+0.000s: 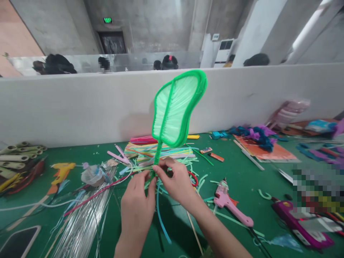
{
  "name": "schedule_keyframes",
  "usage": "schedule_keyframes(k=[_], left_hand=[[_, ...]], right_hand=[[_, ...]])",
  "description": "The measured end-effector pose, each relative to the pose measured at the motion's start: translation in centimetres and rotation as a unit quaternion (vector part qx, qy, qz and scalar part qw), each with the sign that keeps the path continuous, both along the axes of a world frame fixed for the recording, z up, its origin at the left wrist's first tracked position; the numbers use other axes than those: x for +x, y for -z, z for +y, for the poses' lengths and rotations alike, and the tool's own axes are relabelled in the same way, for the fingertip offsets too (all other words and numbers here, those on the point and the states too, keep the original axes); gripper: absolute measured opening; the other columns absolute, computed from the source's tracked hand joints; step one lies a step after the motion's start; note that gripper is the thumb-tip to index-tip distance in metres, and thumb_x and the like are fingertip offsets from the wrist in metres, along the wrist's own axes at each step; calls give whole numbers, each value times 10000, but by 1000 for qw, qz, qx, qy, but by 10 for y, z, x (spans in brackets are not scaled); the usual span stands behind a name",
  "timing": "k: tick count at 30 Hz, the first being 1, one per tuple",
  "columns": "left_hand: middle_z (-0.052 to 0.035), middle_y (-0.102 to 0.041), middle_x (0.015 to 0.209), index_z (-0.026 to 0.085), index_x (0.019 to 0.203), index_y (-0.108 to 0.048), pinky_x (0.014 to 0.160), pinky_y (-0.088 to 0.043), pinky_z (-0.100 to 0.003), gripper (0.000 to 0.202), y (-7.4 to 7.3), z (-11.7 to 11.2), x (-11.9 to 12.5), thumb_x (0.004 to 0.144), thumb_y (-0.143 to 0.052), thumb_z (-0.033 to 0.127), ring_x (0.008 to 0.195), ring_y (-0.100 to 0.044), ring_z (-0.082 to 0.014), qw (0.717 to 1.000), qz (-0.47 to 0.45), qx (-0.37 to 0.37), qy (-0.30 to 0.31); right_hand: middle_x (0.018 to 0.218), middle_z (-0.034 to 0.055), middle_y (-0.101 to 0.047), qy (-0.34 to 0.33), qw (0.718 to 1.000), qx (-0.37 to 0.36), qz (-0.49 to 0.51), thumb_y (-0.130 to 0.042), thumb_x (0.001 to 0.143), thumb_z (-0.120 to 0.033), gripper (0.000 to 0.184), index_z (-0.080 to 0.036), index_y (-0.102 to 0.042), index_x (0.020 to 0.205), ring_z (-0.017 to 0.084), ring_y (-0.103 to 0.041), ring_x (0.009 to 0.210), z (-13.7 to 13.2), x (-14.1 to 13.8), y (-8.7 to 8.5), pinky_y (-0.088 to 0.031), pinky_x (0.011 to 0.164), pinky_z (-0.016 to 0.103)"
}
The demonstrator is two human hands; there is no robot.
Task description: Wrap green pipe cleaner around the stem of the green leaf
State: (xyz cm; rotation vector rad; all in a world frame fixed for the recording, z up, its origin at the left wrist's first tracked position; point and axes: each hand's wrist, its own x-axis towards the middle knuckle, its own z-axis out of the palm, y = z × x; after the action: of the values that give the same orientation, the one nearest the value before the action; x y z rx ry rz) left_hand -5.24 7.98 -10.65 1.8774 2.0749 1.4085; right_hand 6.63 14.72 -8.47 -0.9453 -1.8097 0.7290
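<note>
No text can be read: the lit green sign [107, 20] above the dark doorway [112, 43] in the upper left of the frame bears what seem to be characters, too small to make out, and the small orange-and-white piece [206, 150] right of centre shows only blurred marks.

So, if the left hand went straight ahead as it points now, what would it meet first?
Past the green fuzzy stem it holds, the left hand would probably meet the bundle of multicoloured strips on the green tabletop; depth is unclear, so it might pass above them to the white partition.
</note>
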Motion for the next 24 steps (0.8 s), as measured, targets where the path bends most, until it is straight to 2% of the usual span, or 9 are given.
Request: schedule_keyframes(k=[2, 5, 8, 11, 16, 18, 20, 21, 24], left_hand=[[-142, -765, 969, 152, 1025, -701, 753, -542, -383, 238, 6, 0, 3, 922, -547, 301, 856, -723, -285, 996, 70, 49, -34], [-119, -780, 867, 157, 947, -733, 644, -543, -330, 238, 6, -1, 3, 908, -574, 330, 680, -722, -240, 997, 23, 53, -46], [-68, -780, 779, 180, 881, -747, 606, -552, -287, 258, -4, -3, -2, 866, -640, 414, 643, -724, -215, 989, -136, -44, 21], [-46, -771, 723, 183, 857, -751, 650, -573, -279, 260, -14, -5, -9, 851, -661, 427, 674, -734, -214, 952, -259, -112, 115], [-60, -769, 736, 165, 797, -733, 676, -566, -270, 251, -18, -7, -17, 870, -653, 391, 685, -718, -197, 919, -312, -129, 202], [-63, -769, 747, 165, 785, -726, 683, -562, -274, 271, -19, -7, -18, 887, -631, 397, 689, -712, -194, 915, -310, -136, 219], [-67, -775, 787, 172, 826, -723, 683, -561, -279, 273, -19, -7, -14, 899, -610, 409, 705, -715, -196, 931, -277, -132, 199], [-73, -780, 832, 176, 876, -724, 688, -562, -283, 267, -18, -7, -11, 901, -603, 413, 731, -722, -202, 947, -247, -120, 169], [-102, -780, 964, 176, 1016, -712, 735, -558, -317, 280, -13, -6, 1, 890, -603, 401, 821, -737, -233, 991, -125, -42, 29]], right_hand=[[769, 45, -688, 9, 1000, 17, -6, -629, 905, -269, 161, -196, -664, 766, 190, -623, 743, -1, -2, -1, -477, 711, 316], [785, 38, -699, -13, 1000, 6, 18, -642, 891, -236, 124, -198, -676, 778, 182, -637, 742, -1, 0, -3, -492, 719, 309], [777, 14, -701, -57, 996, -23, 60, -677, 852, -190, 80, -206, -685, 774, 167, -643, 740, 0, 5, -5, -495, 705, 288], [776, 3, -701, -95, 991, -44, 86, -692, 840, -192, 80, -210, -690, 762, 158, -640, 753, 1, 10, -8, -487, 692, 272], [755, 2, -684, -152, 974, -121, 116, -675, 856, -273, 117, -198, -691, 768, 144, -623, 704, -1, 13, -11, -476, 608, 248], [739, 1, -676, -157, 976, -116, 100, -649, 883, -302, 156, -199, -689, 772, 144, -620, 700, -2, 12, -11, -477, 607, 248], [732, 3, -675, -127, 986, -75, 75, -634, 898, -296, 165, -202, -686, 772, 147, -621, 704, -3, 10, -9, -478, 629, 258], [737, 6, -678, -102, 991, -51, 65, -634, 897, -282, 154, -204, -685, 775, 151, -623, 708, -4, 9, -8, -480, 646, 267], [776, 28, -690, -38, 998, 1, 54, -642, 885, -245, 114, -202, -687, 790, 169, -631, 737, -5, 4, -6, -490, 701, 300]])
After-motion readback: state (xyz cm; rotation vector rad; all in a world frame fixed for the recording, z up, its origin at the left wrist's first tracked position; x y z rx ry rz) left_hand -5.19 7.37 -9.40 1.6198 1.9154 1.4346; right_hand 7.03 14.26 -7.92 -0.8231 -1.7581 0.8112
